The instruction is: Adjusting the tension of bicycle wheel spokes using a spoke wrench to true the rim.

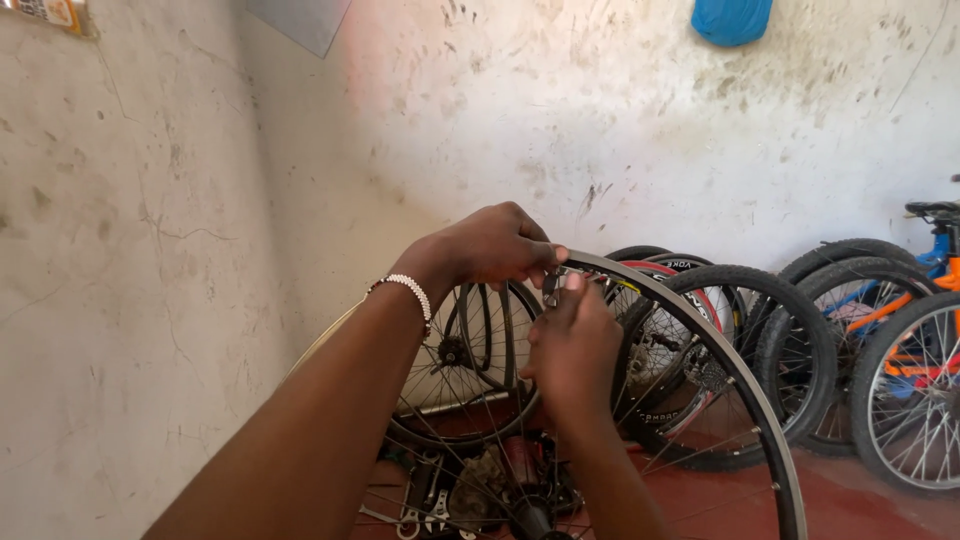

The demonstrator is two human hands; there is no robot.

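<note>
A big wall (700, 130) fills most of the view. It is pale, dirty and full of scratches and small cracks. Down at the bottom is a dark red floor (860, 500). High on the wall hangs a blue thing (732, 20), cut off by the top edge.

Many bike wheels with black tyres (790, 350) lean in a row against the wall on the right side. At the far right stands a bike with a blue and orange frame (940, 270).

Right in front of the person is a bare wheel rim (730, 370). It is silver, has no tyre, and stands upright. Thin spokes (660, 390) run from it down to the hub (530, 515) at the bottom edge of the view.

Both hands meet at the top of the rim. The left hand (490, 245) comes over from above, with its fingers curled and bunched at the rim's edge. A white bead bracelet (408, 290) sits on its wrist. The right hand (572, 345) comes up from below, and its fingers pinch a small dark metal tool (551, 288) just at the rim. The tool is too small to tell what kind it is.
</note>
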